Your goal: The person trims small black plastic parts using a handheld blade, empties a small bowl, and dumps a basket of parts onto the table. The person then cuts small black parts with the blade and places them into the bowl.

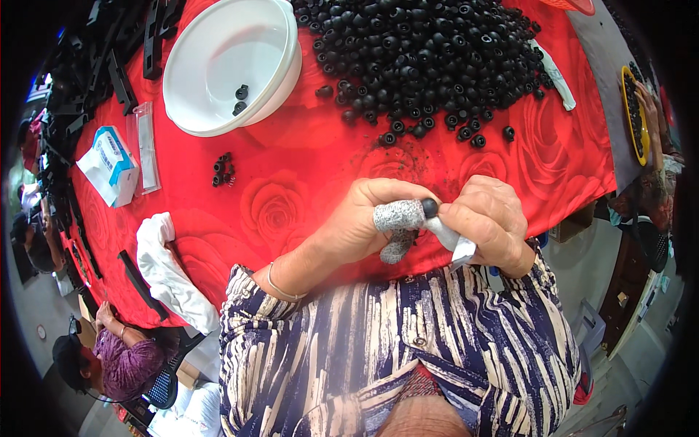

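Note:
In front of my chest, my left hand (360, 218) pinches a small black round plastic part (429, 208). Grey knitted sleeves cover two of its fingers. Close against it, my right hand (488, 222) is closed, with a white wrapping on a finger and a flat pale piece (463, 251) jutting out below. What that piece belongs to is hidden by the fingers. Beyond my hands lies a big heap of similar black parts (429, 58), with dark crumbs scattered on the cloth. A white plastic basin (280, 95) at the upper left has two black parts inside.
A red rose-patterned cloth (273, 207) covers the table. On the left are a blue-and-white box (109, 167), a clear plastic bag (145, 149), white fabric (167, 273) and a few black parts (222, 170). Long black pieces (120, 80) crowd the far left. People sit at both sides.

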`<act>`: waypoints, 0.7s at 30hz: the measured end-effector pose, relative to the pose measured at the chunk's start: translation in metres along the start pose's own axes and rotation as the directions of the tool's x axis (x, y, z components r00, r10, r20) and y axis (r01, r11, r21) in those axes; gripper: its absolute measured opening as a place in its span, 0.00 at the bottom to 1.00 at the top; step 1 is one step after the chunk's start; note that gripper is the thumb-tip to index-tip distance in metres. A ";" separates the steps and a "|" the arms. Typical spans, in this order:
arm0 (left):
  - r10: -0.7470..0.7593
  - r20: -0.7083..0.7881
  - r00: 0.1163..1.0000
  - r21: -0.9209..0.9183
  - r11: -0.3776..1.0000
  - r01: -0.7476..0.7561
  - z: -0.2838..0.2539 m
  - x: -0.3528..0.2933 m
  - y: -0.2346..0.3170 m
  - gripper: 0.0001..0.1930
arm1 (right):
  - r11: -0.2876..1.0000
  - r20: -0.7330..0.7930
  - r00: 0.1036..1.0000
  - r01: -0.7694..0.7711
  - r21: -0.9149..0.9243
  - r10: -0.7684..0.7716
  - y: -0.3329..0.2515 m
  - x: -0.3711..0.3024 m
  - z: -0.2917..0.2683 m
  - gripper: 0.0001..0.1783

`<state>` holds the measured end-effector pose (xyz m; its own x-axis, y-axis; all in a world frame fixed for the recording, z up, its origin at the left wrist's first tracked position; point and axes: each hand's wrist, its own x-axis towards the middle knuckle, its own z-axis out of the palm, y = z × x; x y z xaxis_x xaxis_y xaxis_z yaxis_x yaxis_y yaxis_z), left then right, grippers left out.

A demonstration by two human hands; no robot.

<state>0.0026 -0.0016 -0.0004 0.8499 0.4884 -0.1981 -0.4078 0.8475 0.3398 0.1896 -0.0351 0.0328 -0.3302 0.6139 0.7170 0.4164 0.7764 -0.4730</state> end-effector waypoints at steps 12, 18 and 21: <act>0.233 -0.074 0.970 0.410 0.893 -0.184 0.011 0.000 0.006 0.09 | 0.799 0.149 0.846 -0.532 0.279 0.511 -0.016 -0.008 -0.011 0.15; 0.315 -0.025 0.949 0.598 0.765 -0.239 0.017 -0.002 0.006 0.10 | 0.656 0.261 0.684 -0.728 0.199 0.681 -0.022 0.007 -0.020 0.11; 0.381 0.041 0.924 0.678 0.669 -0.305 0.014 0.002 0.004 0.10 | 0.616 0.294 0.636 -0.769 0.170 0.713 -0.023 0.009 -0.023 0.11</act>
<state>0.0074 -0.0002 0.0130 0.6435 0.7652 -0.0162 -0.3060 0.2767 0.9109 0.1971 -0.0505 0.0619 -0.1623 0.9862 -0.0318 0.3666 0.0303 -0.9299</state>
